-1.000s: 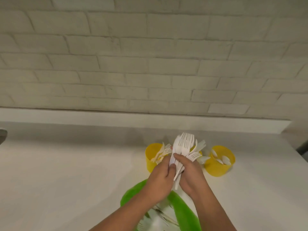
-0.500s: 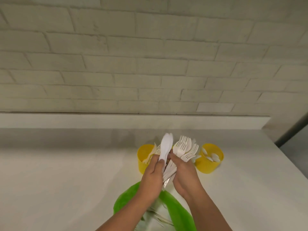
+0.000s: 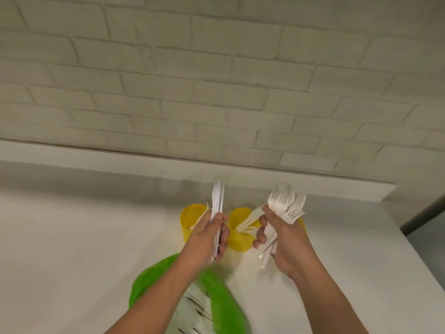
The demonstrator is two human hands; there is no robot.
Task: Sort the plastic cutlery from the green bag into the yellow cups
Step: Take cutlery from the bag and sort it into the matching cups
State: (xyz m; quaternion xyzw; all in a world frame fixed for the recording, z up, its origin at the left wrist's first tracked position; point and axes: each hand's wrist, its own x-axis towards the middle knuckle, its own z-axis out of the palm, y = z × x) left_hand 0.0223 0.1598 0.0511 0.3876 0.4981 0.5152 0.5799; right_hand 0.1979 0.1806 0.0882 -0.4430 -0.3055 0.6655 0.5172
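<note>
My left hand [image 3: 207,237] grips a couple of white plastic knives or spoons [image 3: 217,203], held upright above the left yellow cup [image 3: 190,214]. My right hand [image 3: 279,235] clutches a bundle of white plastic forks [image 3: 286,204], tines up. Between the hands stands a middle yellow cup [image 3: 238,239] holding cutlery. Only an edge of a third yellow cup [image 3: 302,224] shows behind my right hand. The green bag [image 3: 224,300] lies open under my forearms, with more white cutlery [image 3: 195,312] inside.
Everything sits on a white counter [image 3: 72,249] against a pale brick wall [image 3: 216,92] with a low ledge. The counter's right edge [image 3: 419,256] drops off to a grey floor.
My hands have separated: the left one pulled a couple of pieces out of the bundle and moved left, the right one kept the forks and moved right. The view tilted.
</note>
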